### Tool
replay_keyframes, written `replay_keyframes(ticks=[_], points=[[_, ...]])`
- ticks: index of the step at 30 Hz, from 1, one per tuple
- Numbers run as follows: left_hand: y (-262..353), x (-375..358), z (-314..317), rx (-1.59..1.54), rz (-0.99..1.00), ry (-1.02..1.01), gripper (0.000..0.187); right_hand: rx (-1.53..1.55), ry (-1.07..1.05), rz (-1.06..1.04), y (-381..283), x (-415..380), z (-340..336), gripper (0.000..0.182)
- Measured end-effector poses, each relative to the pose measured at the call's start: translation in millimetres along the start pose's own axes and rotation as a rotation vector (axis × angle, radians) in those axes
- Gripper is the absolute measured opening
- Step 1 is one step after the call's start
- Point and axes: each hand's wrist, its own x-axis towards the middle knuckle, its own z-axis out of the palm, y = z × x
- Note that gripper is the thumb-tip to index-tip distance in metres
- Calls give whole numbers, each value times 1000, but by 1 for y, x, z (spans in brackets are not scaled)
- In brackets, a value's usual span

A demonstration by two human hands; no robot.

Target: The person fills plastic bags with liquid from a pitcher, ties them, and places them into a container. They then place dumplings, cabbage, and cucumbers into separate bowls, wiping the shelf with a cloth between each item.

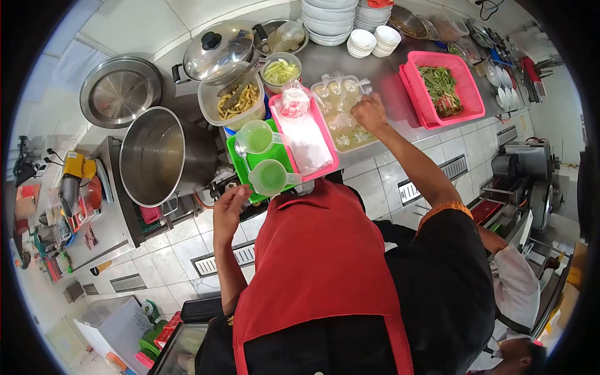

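- Closest in, the red apron (319,256) fills the middle.
- Over at ten o'clock, here's the left hand (230,203), fingers bent, just beside the green tray (242,164); whether it pinches anything, I can't tell.
- At eleven, two clear measuring cups (269,177) sit on that green tray, handles pointing right, and both look green through the plastic.
- Twelve o'clock: the pink tray (306,145) with a white sheet inside and a knotted clear bag (295,102) at its far end.
- Just past twelve, the clear tub (345,141), loaded with tied bags (337,103) in cloudy liquid.
- And at one, the right hand (369,112) reaches over the tub's right edge, fingers bunched downward; a grip on a bag can't be made out.
- Out at ten, a big steel pot (154,156).
- Between one and two, a pink basket (447,90) of cut greens.
- Farthest, at twelve, stacked white bowls (328,25).
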Motion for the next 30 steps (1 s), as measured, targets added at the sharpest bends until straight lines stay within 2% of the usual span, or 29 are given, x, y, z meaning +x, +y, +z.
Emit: replay_keyframes(ticks=[2,4,5,7,8,10,11,13,14,16,17,19,20,22,24,26,27,29,30], points=[[-1,-3,-2,-6,2,-8,35,-42,33,56,-4,5,-2,12],[-7,-8,-7,-22,18,-13,34,-20,-90,114,-10,2,17,13],[-11,-13,-10,-34,15,10,34,-25,-84,114,-7,-2,13,13],[-15,-22,-15,-54,18,38,33,307,-35,105,6,-13,5,15],[-18,-29,-20,-57,-13,66,33,303,-34,99,11,-19,3,15],[-32,-38,-31,-55,-67,135,33,292,45,-115,15,-25,2,19],[-38,-40,-37,-52,-65,131,33,292,47,-111,13,-21,-2,19],[-46,-43,-45,-41,-103,176,35,101,22,62,7,-5,-14,23],[-49,-44,-49,3,-107,195,36,100,29,63,2,-3,-11,23],[-51,-46,-57,6,-86,206,36,-25,-174,187,-11,-3,3,29],[-53,-47,-61,5,-72,217,36,-23,-166,189,-9,-4,9,29],[-60,-46,-66,-11,-64,234,36,288,-76,170,6,-13,17,24],[-63,-46,-67,-21,-60,233,36,289,-73,176,3,-13,13,24],[-63,-48,-67,-24,-45,220,35,302,161,391,-6,5,-19,21],[-60,-50,-63,-40,-65,233,35,761,338,291,-78,14,-88,18],[-67,-54,-62,-52,-85,237,34,508,392,-79,-124,28,-103,14],[-68,-55,-61,-48,-83,234,34,508,396,-75,-138,35,-99,14],[-69,-53,-58,-94,-56,227,33,348,457,-246,-150,53,-83,13],[-74,-49,-58,-76,-44,230,33,343,468,-254,-147,60,-74,13]])
